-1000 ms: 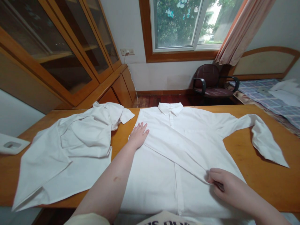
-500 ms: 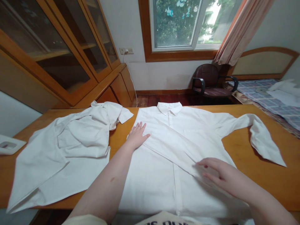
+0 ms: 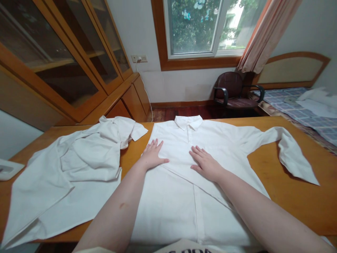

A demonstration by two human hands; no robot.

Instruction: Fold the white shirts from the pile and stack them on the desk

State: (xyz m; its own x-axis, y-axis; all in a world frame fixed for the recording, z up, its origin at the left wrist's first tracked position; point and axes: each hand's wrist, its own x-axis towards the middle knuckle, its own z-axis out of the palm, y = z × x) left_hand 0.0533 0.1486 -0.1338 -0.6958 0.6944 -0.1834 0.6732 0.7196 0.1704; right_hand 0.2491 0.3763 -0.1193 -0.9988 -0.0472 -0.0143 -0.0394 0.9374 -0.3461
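Note:
A white collared shirt (image 3: 181, 203) lies spread face up on the wooden table (image 3: 284, 196), collar at the far edge. One sleeve is folded diagonally across its front; the other sleeve (image 3: 289, 151) trails off to the right. My left hand (image 3: 152, 154) lies flat and open on the shirt's left shoulder edge. My right hand (image 3: 205, 162) rests flat and open on the folded sleeve at the chest, fingers stretched toward the collar. Neither hand holds anything.
A second white shirt (image 3: 71, 172) lies crumpled on the table's left half. A white object (image 3: 6, 168) sits at the far left edge. Behind the table are wooden glass-door cabinets (image 3: 65, 63), a dark armchair (image 3: 234, 93), a window and a bed (image 3: 310, 109).
My right hand let go of the sleeve cuff near the front edge and slid up the folded sleeve to the chest, now lying flat. My left hand stayed put.

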